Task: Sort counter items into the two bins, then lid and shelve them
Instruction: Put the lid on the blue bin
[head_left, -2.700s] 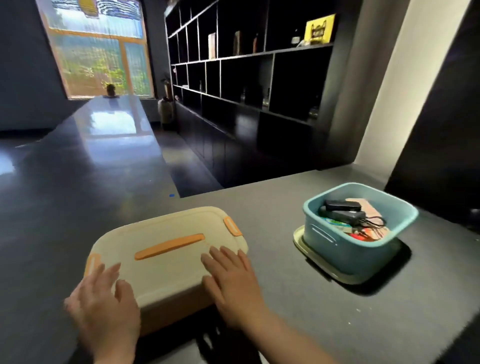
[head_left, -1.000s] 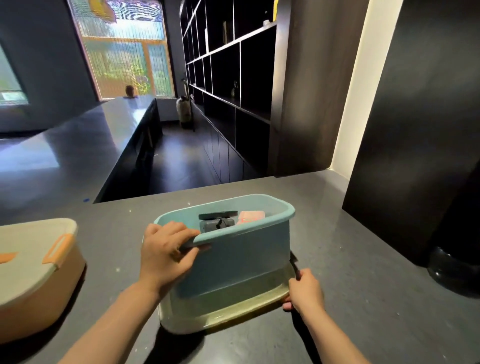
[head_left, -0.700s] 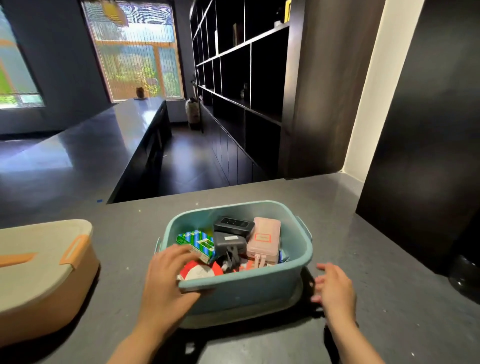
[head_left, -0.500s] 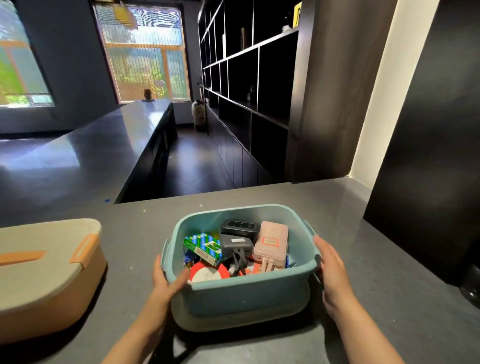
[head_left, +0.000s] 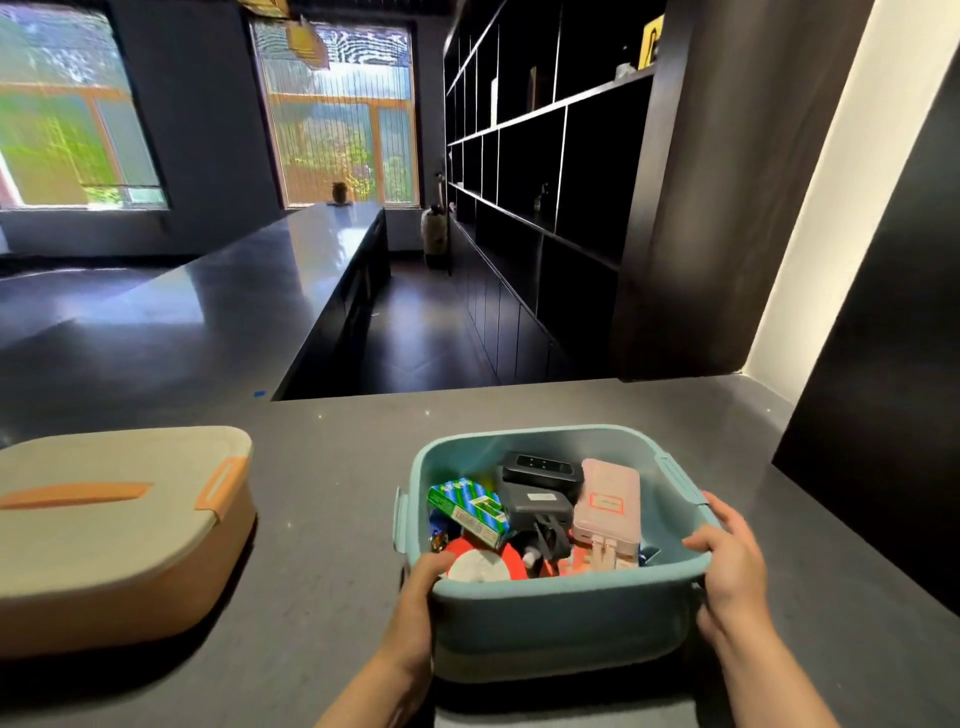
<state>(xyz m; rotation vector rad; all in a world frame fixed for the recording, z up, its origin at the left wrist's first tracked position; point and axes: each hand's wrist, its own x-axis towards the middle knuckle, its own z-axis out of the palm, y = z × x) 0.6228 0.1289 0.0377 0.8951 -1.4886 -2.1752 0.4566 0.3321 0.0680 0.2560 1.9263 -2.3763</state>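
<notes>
A teal bin (head_left: 561, 618) without a lid sits in front of me on the grey counter (head_left: 337, 499). It holds a pink power bank (head_left: 608, 504), dark chargers (head_left: 535, 493), a green box (head_left: 467, 509) and a red-and-white round item (head_left: 480, 564). My left hand (head_left: 421, 592) grips the bin's near-left corner, thumb over the rim. My right hand (head_left: 727, 561) grips the right rim, fingers curled over it. The bin's lid is not visible under it now. An orange bin (head_left: 114, 561) with its beige lid (head_left: 104, 483) on stands at the left.
A tall dark shelf unit (head_left: 545, 182) runs along the right behind the counter, with open cubbies. A dark panel (head_left: 883, 364) stands at the far right edge. A long dark counter (head_left: 208, 291) stretches away to the left toward the windows.
My hands left the orange bin's lid and went to the teal bin. They tilted it off the lid beneath, then took its sides. The bin now looks raised and nearer me.
</notes>
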